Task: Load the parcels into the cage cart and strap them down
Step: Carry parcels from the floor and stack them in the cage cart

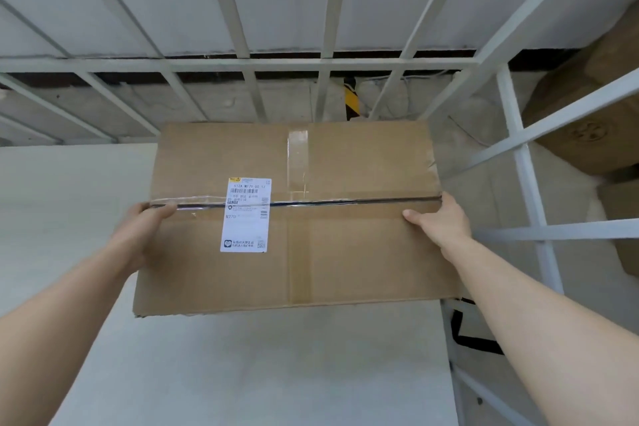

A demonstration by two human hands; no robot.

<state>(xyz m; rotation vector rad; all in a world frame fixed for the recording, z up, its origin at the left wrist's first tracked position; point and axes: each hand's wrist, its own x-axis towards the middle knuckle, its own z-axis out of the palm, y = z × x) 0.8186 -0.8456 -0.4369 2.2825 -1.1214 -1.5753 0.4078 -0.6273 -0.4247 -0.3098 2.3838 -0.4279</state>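
Two bare forearms reach in from the lower corners, one to each side of a brown cardboard parcel (345, 252) that lies flat-side up inside the cage cart (249, 62).

The left hand (141, 228) holds the parcel's left edge. Its thumb lies on the top face by the centre seam, and its fingers curl round the side and out of sight, so how they sit beneath cannot be told. The right hand (442, 221) grips the right edge at the same seam, thumb flat on top and pointing inward, with its fingers likewise hidden over the edge.

Clear tape runs along the seam from side to side, and a second strip crosses it front to back. A white shipping label (246, 214) with barcodes is stuck over the seam, left of centre.

The parcel sits over the cart's white floor (242, 373), near the back bars and close to the right side bars. Whether it rests on the floor or is held just above it cannot be told.

A black strap (460, 328) hangs at the cart's right side, below the right forearm. Beyond the right bars stand more cardboard boxes (587, 135). Behind the back bars a yellow and black object (351, 100) shows on the ground by the wall.
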